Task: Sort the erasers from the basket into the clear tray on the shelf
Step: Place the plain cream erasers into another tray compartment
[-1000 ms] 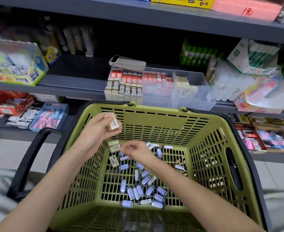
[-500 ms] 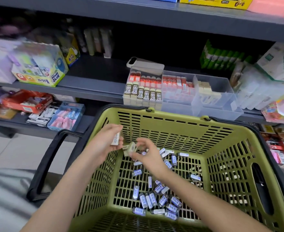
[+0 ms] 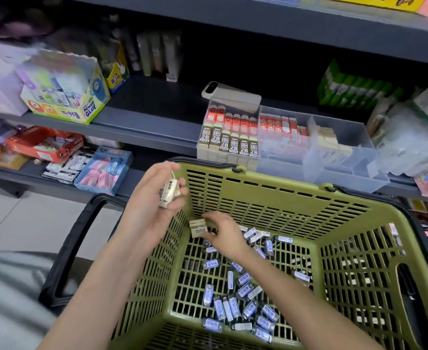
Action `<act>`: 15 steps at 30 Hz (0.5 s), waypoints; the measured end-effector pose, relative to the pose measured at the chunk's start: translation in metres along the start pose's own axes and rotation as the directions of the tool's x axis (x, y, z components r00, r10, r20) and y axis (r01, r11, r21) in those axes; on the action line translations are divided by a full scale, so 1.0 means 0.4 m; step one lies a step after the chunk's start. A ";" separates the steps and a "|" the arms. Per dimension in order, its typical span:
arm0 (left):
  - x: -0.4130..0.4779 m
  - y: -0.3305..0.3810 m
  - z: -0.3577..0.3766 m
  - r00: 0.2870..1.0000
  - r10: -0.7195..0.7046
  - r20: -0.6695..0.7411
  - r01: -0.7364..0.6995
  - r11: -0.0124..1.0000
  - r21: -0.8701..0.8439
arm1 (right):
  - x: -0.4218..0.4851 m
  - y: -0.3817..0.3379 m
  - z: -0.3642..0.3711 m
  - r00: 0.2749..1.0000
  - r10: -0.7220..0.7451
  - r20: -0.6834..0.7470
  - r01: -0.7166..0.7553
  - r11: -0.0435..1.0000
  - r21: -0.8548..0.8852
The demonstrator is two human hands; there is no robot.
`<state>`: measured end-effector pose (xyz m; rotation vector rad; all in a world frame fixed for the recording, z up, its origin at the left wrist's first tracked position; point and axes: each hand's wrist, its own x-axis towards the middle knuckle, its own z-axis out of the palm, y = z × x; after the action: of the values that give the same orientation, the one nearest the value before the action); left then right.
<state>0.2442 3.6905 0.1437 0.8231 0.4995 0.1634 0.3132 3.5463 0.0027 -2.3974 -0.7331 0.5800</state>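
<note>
Head view, the only one: green basket [image 3: 258, 198] held just below the front edge of the shelf [image 3: 144, 127], clear tray [image 3: 346, 157] sitting at that edge right behind the basket's far rim. Left hand [image 3: 152, 205] raised over the basket's left rim, fingers curled around a small stack of cream erasers [image 3: 169, 192], thumb side pressing them into the palm. Right hand [image 3: 223, 233] lower, inside the basket near its far left corner, fingertips pinched on two more cream erasers [image 3: 198, 227], stacked one on the other. Blue-sleeved erasers [image 3: 233, 306] scattered loose across the basket floor, thickest toward the near edge. Tray's left compartment filled with upright brown and red sleeved erasers, middle one with red ones, right one only part full with cream blocks toward its left wall. Likely very light, small rubbery blocks in paper sleeves; firm enough to pinch hard without harm, sleeves probably a little slick. Best taken across the long flat faces between thumb and forefinger, several at once if squared up. Worth watching: loose stacks fanning apart in the palm, and small pieces catching in the basket's slots.
</note>
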 end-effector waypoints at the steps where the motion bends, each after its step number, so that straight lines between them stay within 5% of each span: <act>1: 0.000 0.000 0.001 1.000 0.007 0.029 -0.007 1.000 -0.008 | 0.017 0.004 0.029 1.000 -0.024 0.018 0.025 0.994 -0.104; 6: 0.003 -0.004 -0.008 0.998 0.016 0.060 -0.013 0.999 -0.044 | 0.056 0.013 0.130 1.000 0.005 0.013 0.002 0.877 -0.480; 8: 0.002 -0.004 -0.015 0.997 0.043 0.068 -0.043 0.999 -0.001 | 0.048 0.025 0.146 1.000 0.017 0.007 -0.011 0.872 -0.489; 12: -0.006 -0.018 -0.015 0.989 0.143 0.043 -0.149 0.923 0.356 | 0.010 0.012 0.097 0.996 0.070 -0.057 -0.074 0.995 -0.062; 15: -0.010 -0.037 -0.008 0.991 0.131 -0.038 -0.083 0.796 0.600 | -0.032 -0.042 -0.002 0.987 0.162 -0.012 -0.142 0.895 0.423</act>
<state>0.2385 3.6812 0.1324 1.4775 0.5881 0.1427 0.2977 3.5496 0.0166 -2.0626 -0.3534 0.6674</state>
